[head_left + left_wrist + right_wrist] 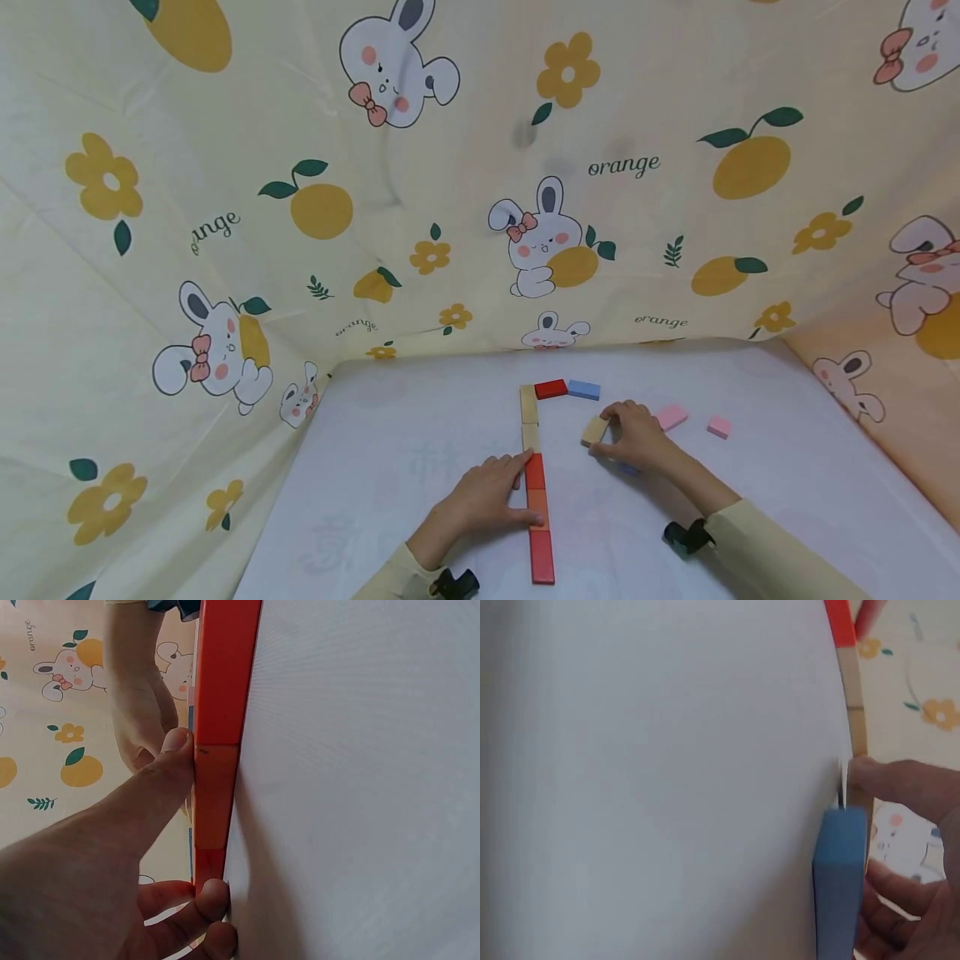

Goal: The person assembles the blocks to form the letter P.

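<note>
A straight row of flat blocks runs toward the person: two tan blocks [528, 404] at the far end, then a red block [535, 472], an orange block [538, 500] and another red block [542, 557]. My left hand [480, 497] rests along the row's left side, its thumb at the orange block and a forefinger at the red one beyond. To the right of the row, my right hand [637, 433] pinches a tan block [595, 430] between thumb and fingers. Under that hand lies a blue block [838, 885], mostly hidden in the head view.
From the row's far end, a dark red block [551, 389] and a light blue block [583, 390] extend rightward. Two pink blocks [718, 427] lie beyond the right hand. Patterned cloth [465, 167] hangs behind and beside the white table [390, 433].
</note>
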Available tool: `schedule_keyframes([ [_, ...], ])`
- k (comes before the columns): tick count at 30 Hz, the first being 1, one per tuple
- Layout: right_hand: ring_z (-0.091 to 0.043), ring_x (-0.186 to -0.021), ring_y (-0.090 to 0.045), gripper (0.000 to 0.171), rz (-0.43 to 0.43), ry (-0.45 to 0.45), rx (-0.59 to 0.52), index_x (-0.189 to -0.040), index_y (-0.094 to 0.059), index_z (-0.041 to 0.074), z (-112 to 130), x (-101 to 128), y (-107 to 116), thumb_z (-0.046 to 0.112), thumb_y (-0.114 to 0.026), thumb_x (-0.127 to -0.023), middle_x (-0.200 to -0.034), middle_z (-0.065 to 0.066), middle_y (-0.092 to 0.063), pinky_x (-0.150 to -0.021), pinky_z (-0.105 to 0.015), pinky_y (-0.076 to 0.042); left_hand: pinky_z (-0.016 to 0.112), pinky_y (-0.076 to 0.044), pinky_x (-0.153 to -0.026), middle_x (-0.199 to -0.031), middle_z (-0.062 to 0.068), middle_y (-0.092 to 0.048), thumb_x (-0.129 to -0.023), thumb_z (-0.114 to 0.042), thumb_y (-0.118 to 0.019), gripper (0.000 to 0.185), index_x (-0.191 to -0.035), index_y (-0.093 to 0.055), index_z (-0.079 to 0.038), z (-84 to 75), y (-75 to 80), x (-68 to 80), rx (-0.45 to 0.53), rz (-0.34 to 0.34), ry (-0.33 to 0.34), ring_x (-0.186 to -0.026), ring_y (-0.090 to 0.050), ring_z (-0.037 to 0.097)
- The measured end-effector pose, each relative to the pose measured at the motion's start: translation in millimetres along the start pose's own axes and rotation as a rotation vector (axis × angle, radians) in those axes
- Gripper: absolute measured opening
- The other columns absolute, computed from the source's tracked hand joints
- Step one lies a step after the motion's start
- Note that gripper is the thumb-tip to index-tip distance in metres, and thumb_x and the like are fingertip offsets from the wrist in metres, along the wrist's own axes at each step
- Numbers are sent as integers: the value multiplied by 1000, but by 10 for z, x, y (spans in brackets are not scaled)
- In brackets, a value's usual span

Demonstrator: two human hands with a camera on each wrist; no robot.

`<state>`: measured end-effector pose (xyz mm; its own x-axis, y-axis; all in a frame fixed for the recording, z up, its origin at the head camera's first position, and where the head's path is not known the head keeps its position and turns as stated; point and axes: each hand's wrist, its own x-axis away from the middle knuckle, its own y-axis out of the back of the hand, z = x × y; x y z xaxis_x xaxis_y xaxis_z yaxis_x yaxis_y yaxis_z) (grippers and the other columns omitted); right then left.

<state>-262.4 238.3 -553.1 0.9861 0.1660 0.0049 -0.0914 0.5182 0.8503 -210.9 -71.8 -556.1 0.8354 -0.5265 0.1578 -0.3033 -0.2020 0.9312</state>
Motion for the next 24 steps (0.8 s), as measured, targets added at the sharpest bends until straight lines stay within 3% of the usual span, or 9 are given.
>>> schedule_keyframes([
  [9, -36, -119, -55, 66, 86, 71, -166, -137, -60, 1, -204, -73, 170, 24, -93, -85, -124, -14, -62, -106, -58, -49, 38, -52, -90, -108, -11, -61, -81, -78, -77, 107, -167, -40, -26, -8, 18, 13, -2, 2, -2, -99, -51, 8],
  [15, -34, -118, -54, 62, 112, 115, -128, -138, -58, 2, -342, -150, 254, 20, -90, -87, -124, -13, -62, -104, -58, -49, 34, -49, -82, -103, -12, -59, -82, -76, -78, 106, -167, -40, -25, -4, 18, 19, 10, 5, -18, -94, -49, 7],
  [24, -36, -121, -52, 61, 180, 93, -91, -140, -57, 4, -452, -313, 348, 23, -87, -90, -130, -15, -60, -109, -63, -44, 31, -46, -77, -98, -13, -56, -83, -76, -78, 106, -167, -40, -24, 0, 29, 21, 8, 0, -31, -92, -48, 6],
])
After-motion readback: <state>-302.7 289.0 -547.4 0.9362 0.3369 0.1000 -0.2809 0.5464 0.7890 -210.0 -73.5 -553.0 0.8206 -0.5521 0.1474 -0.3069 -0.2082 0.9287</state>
